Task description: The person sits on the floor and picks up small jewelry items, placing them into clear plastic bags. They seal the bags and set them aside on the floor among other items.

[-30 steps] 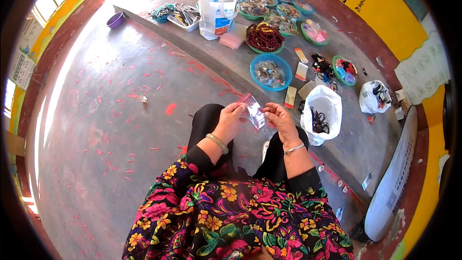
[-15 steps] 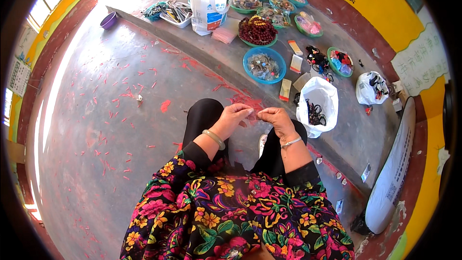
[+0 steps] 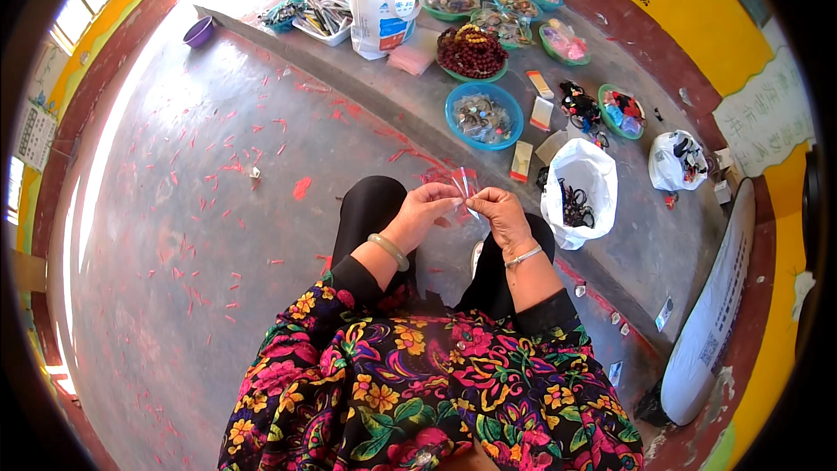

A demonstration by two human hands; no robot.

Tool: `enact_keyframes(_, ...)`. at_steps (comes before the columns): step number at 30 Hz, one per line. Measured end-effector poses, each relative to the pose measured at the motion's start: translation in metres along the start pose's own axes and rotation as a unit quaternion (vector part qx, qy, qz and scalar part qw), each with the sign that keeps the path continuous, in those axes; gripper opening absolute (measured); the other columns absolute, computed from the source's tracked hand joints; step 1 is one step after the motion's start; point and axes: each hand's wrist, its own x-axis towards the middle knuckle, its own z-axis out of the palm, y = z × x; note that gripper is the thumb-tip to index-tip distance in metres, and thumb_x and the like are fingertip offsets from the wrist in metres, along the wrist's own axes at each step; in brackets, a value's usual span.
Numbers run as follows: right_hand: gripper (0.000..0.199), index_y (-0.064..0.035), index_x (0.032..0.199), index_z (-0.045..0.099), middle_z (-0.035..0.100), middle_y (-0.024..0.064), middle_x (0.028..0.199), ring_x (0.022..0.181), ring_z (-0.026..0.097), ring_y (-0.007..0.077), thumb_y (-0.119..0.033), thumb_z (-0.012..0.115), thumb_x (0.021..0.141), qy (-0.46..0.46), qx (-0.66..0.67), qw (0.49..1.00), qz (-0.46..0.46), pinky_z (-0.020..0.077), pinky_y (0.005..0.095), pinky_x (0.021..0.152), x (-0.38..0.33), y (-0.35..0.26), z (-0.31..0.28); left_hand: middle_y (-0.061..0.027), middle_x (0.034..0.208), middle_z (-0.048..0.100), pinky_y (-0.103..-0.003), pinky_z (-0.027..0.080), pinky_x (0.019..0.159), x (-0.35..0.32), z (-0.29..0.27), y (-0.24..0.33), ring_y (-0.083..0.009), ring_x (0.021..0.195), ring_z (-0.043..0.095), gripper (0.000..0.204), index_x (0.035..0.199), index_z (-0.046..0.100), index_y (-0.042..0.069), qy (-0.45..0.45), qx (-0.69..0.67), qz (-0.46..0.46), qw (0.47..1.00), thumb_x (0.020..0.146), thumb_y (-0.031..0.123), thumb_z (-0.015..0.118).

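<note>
A small clear plastic bag (image 3: 465, 180) stands up between my two hands above my knees, with reddish scraps showing through or behind it. My left hand (image 3: 427, 209), with a pale bangle at the wrist, pinches its lower left part. On the other side, the thumb and finger of my right hand (image 3: 503, 213) pinch it too; a thin silver bracelet circles that wrist. Whether anything lies inside the bag is too small to tell. Just right of my right knee stands an open white plastic bag (image 3: 579, 183) holding black loops.
On the raised step are a blue basin (image 3: 482, 116) of small packets, a basin of dark red beads (image 3: 472, 52), a tall white bag (image 3: 382, 9) and several more basins. Red scraps litter the lower floor. A purple bowl (image 3: 199, 32) sits far left, a long grey-white sack (image 3: 711, 314) at right.
The clear bag now stands upright and shows above my fingertips; before, it was barely visible between them. My hands stay in nearly the same place.
</note>
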Motion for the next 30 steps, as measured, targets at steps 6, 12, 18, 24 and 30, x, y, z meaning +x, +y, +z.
enact_keyframes(6, 0.008, -0.0018, 0.075, 0.065, 0.062, -0.0001, 0.07, 0.065, 0.052, 0.0072, -0.003, 0.072, 0.072, -0.038, -0.095, 0.995, 0.0, 0.0399, 0.0213, 0.064, 0.0, 0.002, -0.001, -0.0025, 0.091, 0.063, -0.026, 0.05, 0.06, 0.005, -0.004, -0.001, -0.012, 0.081, 0.059, 0.018, 0.099, 0.06, 0.005, 0.032, -0.055, -0.012, 0.998, 0.085, 0.017, 0.061)
enact_keyframes(12, 0.009, -0.0016, 0.071, 0.063, 0.057, -0.0026, 0.065, 0.062, 0.049, 0.0042, -0.004, 0.071, 0.073, -0.057, -0.161, 0.985, -0.036, 0.0395, 0.0205, 0.057, -0.001, 0.004, 0.001, -0.0057, 0.09, 0.064, -0.025, 0.05, 0.063, 0.007, -0.01, -0.003, -0.0143, 0.079, 0.061, 0.015, 0.095, 0.061, 0.002, 0.003, -0.039, -0.046, 0.998, 0.086, 0.013, 0.056)
enact_keyframes(18, 0.007, -0.0012, 0.073, 0.063, 0.058, -0.0024, 0.066, 0.063, 0.05, 0.0043, -0.005, 0.069, 0.074, -0.087, -0.217, 0.972, -0.001, 0.0413, 0.0207, 0.058, -0.003, 0.001, -0.004, -0.01, 0.09, 0.064, -0.028, 0.052, 0.072, 0.004, -0.012, 0.003, -0.0198, 0.082, 0.064, 0.01, 0.09, 0.06, 0.0, -0.034, -0.04, -0.13, 0.99, 0.082, 0.005, 0.057)
enact_keyframes(24, 0.008, -0.0009, 0.075, 0.064, 0.058, -0.0022, 0.068, 0.065, 0.051, 0.0046, -0.007, 0.068, 0.076, -0.108, -0.205, 0.973, 0.004, 0.0413, 0.0206, 0.059, -0.005, 0.001, -0.007, -0.0113, 0.09, 0.064, -0.03, 0.053, 0.076, 0.005, -0.018, -0.004, -0.021, 0.084, 0.064, 0.01, 0.09, 0.059, 0.0, -0.063, -0.025, -0.139, 0.988, 0.082, 0.005, 0.06)
enact_keyframes(30, 0.008, -0.0002, 0.08, 0.066, 0.062, 0.0008, 0.071, 0.064, 0.055, 0.0074, -0.008, 0.067, 0.076, -0.059, -0.16, 0.985, -0.008, 0.0432, 0.0216, 0.06, -0.004, -0.001, -0.007, -0.0091, 0.089, 0.064, -0.028, 0.052, 0.072, 0.0, -0.008, 0.009, -0.0188, 0.086, 0.063, 0.012, 0.09, 0.061, 0.001, -0.027, -0.062, -0.124, 0.99, 0.086, 0.013, 0.06)
